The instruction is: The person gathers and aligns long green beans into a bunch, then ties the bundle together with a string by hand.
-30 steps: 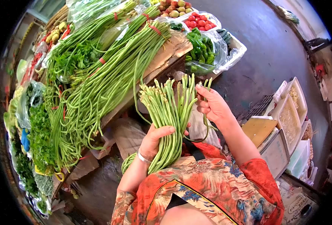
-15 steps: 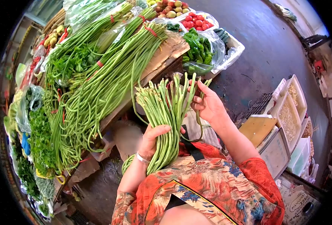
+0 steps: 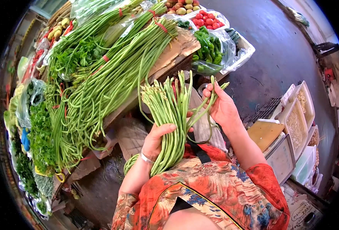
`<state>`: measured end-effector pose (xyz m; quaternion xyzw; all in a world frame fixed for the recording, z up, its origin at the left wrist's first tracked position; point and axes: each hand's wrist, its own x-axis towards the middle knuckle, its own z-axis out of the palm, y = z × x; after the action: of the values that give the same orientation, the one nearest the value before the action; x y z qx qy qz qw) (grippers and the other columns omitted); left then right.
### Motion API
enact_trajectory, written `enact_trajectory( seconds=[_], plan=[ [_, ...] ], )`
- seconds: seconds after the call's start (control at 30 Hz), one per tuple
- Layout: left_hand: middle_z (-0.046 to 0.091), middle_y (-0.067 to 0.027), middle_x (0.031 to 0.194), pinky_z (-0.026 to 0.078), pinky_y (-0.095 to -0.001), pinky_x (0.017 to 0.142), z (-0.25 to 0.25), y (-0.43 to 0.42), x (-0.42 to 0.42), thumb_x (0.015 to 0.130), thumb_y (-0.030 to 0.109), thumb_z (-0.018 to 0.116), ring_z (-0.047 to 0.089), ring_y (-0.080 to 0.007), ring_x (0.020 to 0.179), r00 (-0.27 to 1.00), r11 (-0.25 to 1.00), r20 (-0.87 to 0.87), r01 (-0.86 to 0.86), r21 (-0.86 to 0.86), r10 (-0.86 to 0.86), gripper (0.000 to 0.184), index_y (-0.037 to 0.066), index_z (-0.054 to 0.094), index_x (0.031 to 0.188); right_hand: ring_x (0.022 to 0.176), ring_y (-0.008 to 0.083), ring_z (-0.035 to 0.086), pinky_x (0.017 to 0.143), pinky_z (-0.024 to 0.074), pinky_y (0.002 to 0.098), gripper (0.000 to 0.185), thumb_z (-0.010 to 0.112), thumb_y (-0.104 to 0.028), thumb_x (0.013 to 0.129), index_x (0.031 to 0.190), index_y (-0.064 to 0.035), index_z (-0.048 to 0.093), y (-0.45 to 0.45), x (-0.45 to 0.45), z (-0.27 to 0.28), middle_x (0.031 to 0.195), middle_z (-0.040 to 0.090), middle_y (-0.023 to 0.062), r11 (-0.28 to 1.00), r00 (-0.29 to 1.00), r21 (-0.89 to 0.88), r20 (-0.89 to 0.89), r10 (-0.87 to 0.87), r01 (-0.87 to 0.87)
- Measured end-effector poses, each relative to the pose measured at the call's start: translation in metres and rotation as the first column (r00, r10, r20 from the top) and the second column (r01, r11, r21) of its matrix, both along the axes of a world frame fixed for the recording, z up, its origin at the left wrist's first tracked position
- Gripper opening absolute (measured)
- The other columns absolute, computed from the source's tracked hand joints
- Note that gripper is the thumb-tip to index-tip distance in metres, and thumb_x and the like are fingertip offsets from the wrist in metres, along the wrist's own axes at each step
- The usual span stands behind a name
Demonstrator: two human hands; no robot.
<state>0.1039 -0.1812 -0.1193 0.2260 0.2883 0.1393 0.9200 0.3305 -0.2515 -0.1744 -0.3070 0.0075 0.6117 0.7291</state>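
The fingers (image 3: 191, 129) of the left hand (image 3: 154, 142) lay mostly hidden behind the bundle of long beans (image 3: 163, 122), whose lower part ran partly behind the left forearm (image 3: 136, 176). Heaped greens (image 3: 112, 84) covered most of the bench (image 3: 123, 111). Near its far end, round fruit (image 3: 181, 10) and a plastic bag (image 3: 89, 11) were cut off by the picture's top edge.

Short-slvd top (image 3: 215, 180) is worn, mostly orange-red, printed w/ beige & blue patches. Its front is crossed by slanting blk & yellow piping (image 3: 212, 208) (a blk triangle (image 3: 180, 206) is set at the neckline). L wrist (image 3: 139, 165) is circled by a silver-toned bracelet (image 3: 145, 158); a blk strap (image 3: 203, 154) is seen by the top's far edge.
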Motion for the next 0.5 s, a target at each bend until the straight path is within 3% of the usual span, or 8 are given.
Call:
enact_trajectory(
  seconds=[0.07, 0.17, 0.23, 0.27, 0.33, 0.37, 0.43, 0.5],
  plan=[
    [0.055, -0.0204, 0.129, 0.057, -0.0373, 0.081, 0.003, 0.001, 0.000, 0.080, 0.012, 0.062, 0.063, -0.0308, 0.104, 1.000, 0.999, 0.029, -0.002, -0.053, 0.004, 0.060, -0.006, 0.044, 0.133, 0.077, 0.0138, 0.053, 0.067, 0.0452, 0.0266, 0.024, 0.044, -0.031, 0.102, 0.097, -0.0099, 0.054, 0.000, -0.005, 0.004, 0.084, 0.055, 0.0013, 1.000, 0.999, -0.020, -0.038, -0.016, 0.015],
    [0.056, -0.0204, 0.128, 0.055, -0.0372, 0.084, 0.005, -0.001, 0.002, 0.080, 0.012, 0.062, 0.063, -0.0299, 0.105, 0.999, 0.999, 0.026, -0.021, -0.038, 0.022, 0.060, -0.006, 0.044, 0.134, 0.079, 0.0171, 0.053, 0.071, 0.0468, 0.0312, 0.025, 0.043, -0.030, 0.102, 0.097, -0.0084, 0.054, 0.002, -0.008, 0.011, 0.084, 0.054, 0.0014, 0.995, 0.994, -0.089, -0.093, -0.055, 0.047],
    [0.057, -0.0204, 0.127, 0.055, -0.0368, 0.085, 0.004, -0.001, 0.003, 0.079, 0.012, 0.063, 0.063, -0.0291, 0.105, 0.999, 0.999, 0.018, -0.032, -0.041, 0.033, 0.059, -0.006, 0.045, 0.133, 0.070, 0.0151, 0.052, 0.065, 0.0471, 0.0284, 0.025, 0.043, -0.032, 0.102, 0.098, -0.0095, 0.054, 0.001, -0.005, -0.004, 0.077, 0.054, 0.0012, 0.998, 0.954, 0.065, -0.300, 0.018, 0.002],
    [0.058, -0.0204, 0.125, 0.054, -0.0365, 0.086, 0.003, -0.001, 0.003, 0.079, 0.012, 0.063, 0.063, -0.0283, 0.105, 0.999, 0.998, 0.011, -0.044, -0.043, 0.044, 0.059, -0.005, 0.045, 0.133, 0.070, 0.0151, 0.052, 0.065, 0.0471, 0.0284, 0.025, 0.043, -0.032, 0.102, 0.098, -0.0095, 0.054, 0.001, -0.005, -0.008, 0.077, 0.054, 0.0012, 0.998, 0.954, 0.066, -0.300, 0.017, 0.003],
    [0.059, -0.0206, 0.123, 0.054, -0.0365, 0.086, 0.002, 0.001, 0.001, 0.079, 0.012, 0.063, 0.063, -0.0274, 0.104, 1.000, 0.999, -0.003, -0.010, -0.046, 0.010, 0.058, -0.005, 0.046, 0.132, 0.058, 0.0081, 0.044, 0.051, 0.0408, 0.0214, 0.023, 0.050, -0.033, 0.099, 0.100, -0.0097, 0.053, 0.003, -0.006, -0.012, 0.069, 0.047, -0.0030, 0.980, 0.910, 0.192, -0.394, 0.130, -0.057],
    [0.060, -0.0208, 0.122, 0.054, -0.0365, 0.086, 0.002, 0.001, 0.000, 0.079, 0.012, 0.063, 0.063, -0.0266, 0.104, 1.000, 0.998, -0.016, 0.023, -0.051, -0.024, 0.057, -0.005, 0.047, 0.131, 0.058, 0.0081, 0.044, 0.051, 0.0408, 0.0214, 0.023, 0.050, -0.033, 0.099, 0.100, -0.0097, 0.053, 0.005, -0.007, -0.010, 0.069, 0.047, -0.0030, 0.980, 0.909, 0.192, -0.395, 0.130, -0.056],
    [0.061, -0.0213, 0.119, 0.055, -0.0361, 0.084, 0.003, -0.001, 0.002, 0.079, 0.012, 0.064, 0.064, -0.0258, 0.101, 1.000, 0.999, -0.017, 0.001, -0.044, -0.002, 0.056, -0.005, 0.048, 0.130, 0.049, 0.0024, 0.031, 0.040, 0.0263, 0.0163, 0.023, 0.055, -0.030, 0.097, 0.104, -0.0075, 0.057, 0.011, -0.010, 0.000, 0.064, 0.040, -0.0074, 0.997, 0.936, 0.060, -0.346, 0.063, -0.045],
    [0.062, -0.0221, 0.118, 0.056, -0.0353, 0.082, 0.001, 0.000, 0.002, 0.079, 0.011, 0.064, 0.065, -0.0258, 0.098, 1.000, 0.999, -0.005, 0.028, -0.023, -0.028, 0.056, -0.005, 0.047, 0.131, 0.045, 0.0007, 0.028, 0.037, 0.0216, 0.0149, 0.027, 0.060, -0.028, 0.095, 0.111, -0.0061, 0.058, 0.017, -0.012, 0.011, 0.062, 0.039, -0.0086, 0.999, 0.956, -0.026, -0.294, 0.023, -0.032]
  ],
)
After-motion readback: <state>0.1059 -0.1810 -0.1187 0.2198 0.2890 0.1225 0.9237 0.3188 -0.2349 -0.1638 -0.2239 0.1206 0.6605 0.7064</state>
